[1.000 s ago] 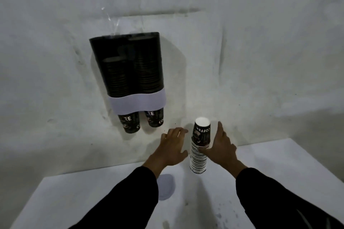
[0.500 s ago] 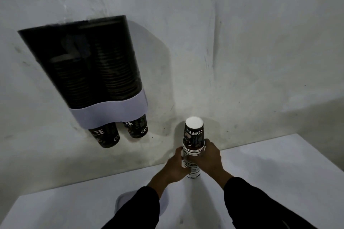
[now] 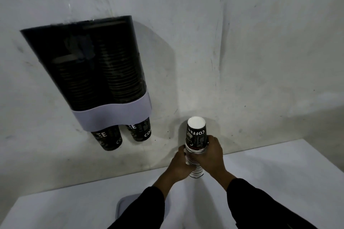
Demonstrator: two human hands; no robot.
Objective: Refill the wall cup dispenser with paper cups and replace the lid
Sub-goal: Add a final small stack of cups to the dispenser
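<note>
Both hands are wrapped around a tall nested stack of black-and-white paper coffee cups (image 3: 195, 147), standing inverted near the back edge of the white surface (image 3: 279, 173), close to the wall. The left hand (image 3: 181, 163) clasps the stack low on its left side and the right hand (image 3: 212, 154) closes around it slightly higher on the right, fingers curled tight to the cups. The stack's base looks to be touching the surface, though the hands hide enough that I cannot be sure it isn't just lifted.

Up on the wall, well to the left, hangs the dark smoked-plastic 2-tube cup dispenser with a pale lilac band (image 3: 89, 72) across its bottom. 1 cup pokes out beneath each tube. The left tube looks only partly filled, the right one nearly full. Near the front edge of the surface, partly behind the left sleeve, lies a flat pale grey lid (image 3: 126, 208), well apart from the dispenser.

This reads as the pick-up step. Next, the stack must be raised, carried left, turned the same way up as the hanging cups, and lowered through the open top, probably the left tube. The lid goes on afterwards.
</note>
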